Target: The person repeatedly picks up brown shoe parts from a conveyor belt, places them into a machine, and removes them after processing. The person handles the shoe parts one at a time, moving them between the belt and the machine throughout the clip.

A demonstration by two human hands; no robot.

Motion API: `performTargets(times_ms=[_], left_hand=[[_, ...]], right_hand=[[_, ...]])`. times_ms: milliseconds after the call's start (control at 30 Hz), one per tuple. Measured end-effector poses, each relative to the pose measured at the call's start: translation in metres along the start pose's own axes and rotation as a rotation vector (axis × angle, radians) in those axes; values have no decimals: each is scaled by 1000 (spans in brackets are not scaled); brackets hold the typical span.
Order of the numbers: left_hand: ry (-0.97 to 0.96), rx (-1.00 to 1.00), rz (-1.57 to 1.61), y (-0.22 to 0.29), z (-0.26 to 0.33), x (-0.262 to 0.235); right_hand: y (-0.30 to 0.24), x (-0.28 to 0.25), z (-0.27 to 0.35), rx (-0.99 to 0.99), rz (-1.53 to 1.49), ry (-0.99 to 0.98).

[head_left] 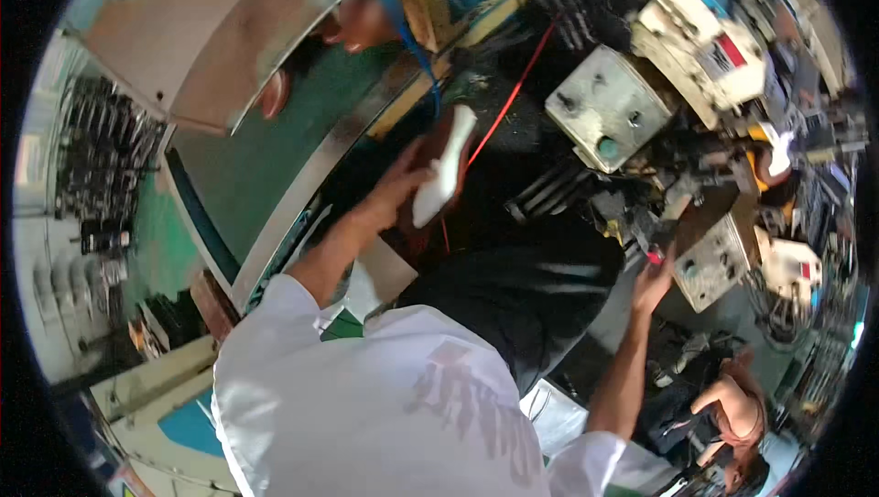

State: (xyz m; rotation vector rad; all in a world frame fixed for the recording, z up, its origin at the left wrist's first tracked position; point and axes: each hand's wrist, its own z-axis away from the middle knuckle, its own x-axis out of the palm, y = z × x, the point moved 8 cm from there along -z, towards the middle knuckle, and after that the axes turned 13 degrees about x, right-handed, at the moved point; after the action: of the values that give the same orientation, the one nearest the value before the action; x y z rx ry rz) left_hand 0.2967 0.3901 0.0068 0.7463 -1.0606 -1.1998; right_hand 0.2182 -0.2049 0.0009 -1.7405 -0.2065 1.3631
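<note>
My left hand (400, 187) is closed round a brown shoe (465, 135), held tilted over the dark area in front of me. Its pale white sole (443, 173) faces up toward me. Off to the right, my right hand (651, 284) is raised beside a grey control box (710, 263). A small red thing (655, 257) shows at its fingers, which look curled; what it belongs to is too small to make out. Another brown shoe (274, 94) rests on the green conveyor belt (311, 144) to my left, beneath a hood.
A grey metal box with knobs (606, 110) stands ahead, by cream-coloured machines (700, 43). One red cord (515, 94) runs past the shoe. At lower right another person (732, 410) bends forward. Shelving racks with dark items (96, 158) fill the far left.
</note>
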Motion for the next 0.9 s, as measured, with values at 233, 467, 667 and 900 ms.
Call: performTargets(times_ms=[233, 467, 667, 900], left_hand=[[501, 131, -1140, 28, -40, -268], [386, -217, -1635, 21, -79, -337], [440, -254, -1507, 4, -86, -463], [492, -219, -1507, 21, -116, -475]], right_hand=[[225, 10, 188, 290, 147, -158], [226, -25, 231, 1023, -203, -184], [134, 7, 172, 715, -54, -342], [64, -18, 147, 681, -163, -326]])
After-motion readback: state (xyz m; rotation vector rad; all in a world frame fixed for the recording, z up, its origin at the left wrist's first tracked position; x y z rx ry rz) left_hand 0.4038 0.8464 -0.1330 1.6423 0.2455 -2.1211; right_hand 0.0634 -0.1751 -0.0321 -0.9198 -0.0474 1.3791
